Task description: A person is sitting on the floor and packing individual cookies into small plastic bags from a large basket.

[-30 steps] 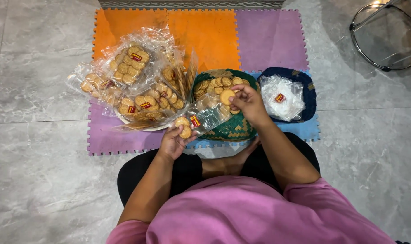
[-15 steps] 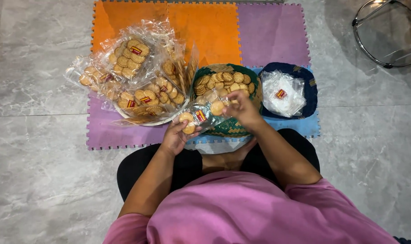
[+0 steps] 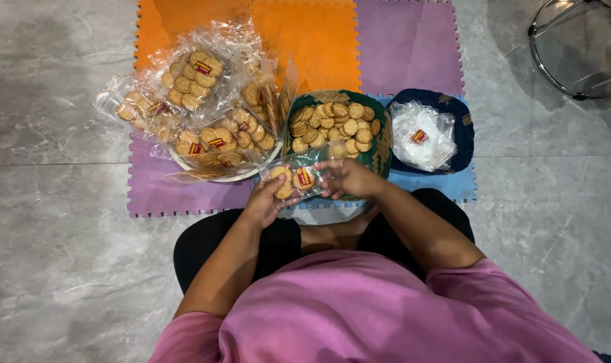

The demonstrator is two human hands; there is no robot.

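I sit on the floor in a pink top. Both hands hold one clear plastic packet of round biscuits [image 3: 293,176] just in front of my lap. My left hand [image 3: 265,200] grips its left end; my right hand [image 3: 346,177] pinches its right end. Right behind the packet stands a green woven basket [image 3: 381,149] filled with several loose biscuits [image 3: 332,124]. To its left a white plate [image 3: 219,177] carries a heap of sealed biscuit packets [image 3: 201,107].
A dark blue basket [image 3: 463,128] at the right holds empty clear wrappers [image 3: 423,138]. Everything rests on orange, purple and blue foam mat tiles [image 3: 406,44] over grey marble floor. A round metal-framed glass object [image 3: 578,47] lies at the top right.
My right hand has come back from over the green basket to the packet. The packet now sits lower, nearer my lap, held by both hands.
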